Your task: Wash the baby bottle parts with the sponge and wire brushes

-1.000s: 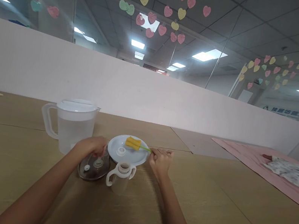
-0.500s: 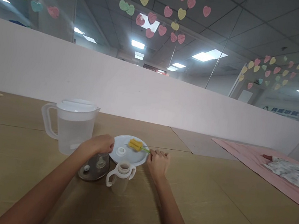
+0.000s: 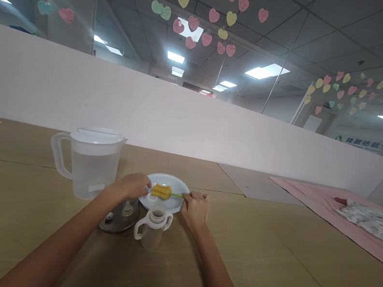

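My right hand [image 3: 196, 209] is closed around the green handle of a bottle brush with a yellow sponge head [image 3: 161, 191]. The brush lies level over a white plate [image 3: 175, 205], its head pointing left. My left hand [image 3: 136, 186] has its fingers pinched close to the tip of the sponge head; what they grip is hidden. Under the sponge, a white ring-shaped part [image 3: 151, 198] rests on the plate. In front stands an open baby bottle with two white handles [image 3: 154, 228]. Beside it, partly behind my left forearm, a dark round tray [image 3: 119, 225] carries a clear bottle nipple [image 3: 127, 209] and a small white piece.
A lidded clear pitcher [image 3: 93, 171] with water stands left of my left hand. A pink cloth [image 3: 309, 197] with a patterned white cloth [image 3: 371, 220] on it lies far right. A white wall [image 3: 179, 127] with glass above closes off the table's back.
My right hand has moved slightly left with the brush, bringing the sponge head to my left fingers and over the white ring. My left hand has shifted a little right.
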`<action>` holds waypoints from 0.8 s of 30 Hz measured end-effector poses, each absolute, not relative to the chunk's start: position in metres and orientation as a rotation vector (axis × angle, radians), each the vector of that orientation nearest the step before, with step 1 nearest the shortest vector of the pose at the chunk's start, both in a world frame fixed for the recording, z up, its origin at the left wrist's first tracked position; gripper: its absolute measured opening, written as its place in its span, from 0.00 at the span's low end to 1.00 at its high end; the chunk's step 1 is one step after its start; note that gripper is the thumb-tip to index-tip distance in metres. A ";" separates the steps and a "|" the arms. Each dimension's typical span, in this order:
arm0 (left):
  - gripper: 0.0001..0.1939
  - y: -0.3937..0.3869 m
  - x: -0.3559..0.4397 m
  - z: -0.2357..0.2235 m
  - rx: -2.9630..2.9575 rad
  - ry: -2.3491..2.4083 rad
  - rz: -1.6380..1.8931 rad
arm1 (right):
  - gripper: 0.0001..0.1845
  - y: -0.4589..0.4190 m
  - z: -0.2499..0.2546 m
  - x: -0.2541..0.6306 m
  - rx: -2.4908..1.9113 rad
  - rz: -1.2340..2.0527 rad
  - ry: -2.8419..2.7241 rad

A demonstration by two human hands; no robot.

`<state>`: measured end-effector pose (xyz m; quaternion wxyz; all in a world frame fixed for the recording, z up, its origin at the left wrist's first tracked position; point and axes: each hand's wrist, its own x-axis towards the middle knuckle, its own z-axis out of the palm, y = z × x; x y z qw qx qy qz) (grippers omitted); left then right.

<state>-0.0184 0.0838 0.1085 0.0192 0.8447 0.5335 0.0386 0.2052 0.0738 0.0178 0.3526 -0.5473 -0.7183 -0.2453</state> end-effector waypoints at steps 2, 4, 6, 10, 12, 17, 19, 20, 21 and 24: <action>0.14 0.081 -0.016 0.109 2.625 1.651 0.108 | 0.12 0.073 0.019 0.204 -1.421 -0.593 -1.836; 0.12 0.079 -0.014 0.110 2.630 1.646 0.099 | 0.12 0.071 0.021 0.204 -1.444 -0.550 -1.796; 0.11 0.078 -0.012 0.110 2.635 1.642 0.098 | 0.12 0.069 0.023 0.204 -1.469 -0.525 -1.763; 0.11 0.076 -0.007 0.107 2.644 1.633 0.093 | 0.12 0.067 0.026 0.205 -1.509 -0.522 -1.733; 0.11 0.074 -0.003 0.107 2.652 1.649 0.099 | 0.12 0.067 0.026 0.206 -1.527 -0.522 -1.720; 0.11 0.064 0.008 0.110 2.681 1.674 0.187 | 0.13 0.069 0.027 0.206 -1.574 -0.495 -1.728; 0.13 0.060 0.012 0.111 2.678 1.589 0.139 | 0.13 0.068 0.028 0.205 -1.602 -0.474 -1.742; 0.14 0.058 0.014 0.111 2.676 1.539 0.106 | 0.13 0.068 0.028 0.205 -1.614 -0.466 -1.747; 0.15 0.057 0.015 0.111 2.674 1.501 0.085 | 0.13 0.067 0.029 0.205 -1.625 -0.460 -1.750; 0.15 0.055 0.017 0.108 2.674 1.467 0.070 | 0.14 0.066 0.030 0.204 -1.646 -0.458 -1.753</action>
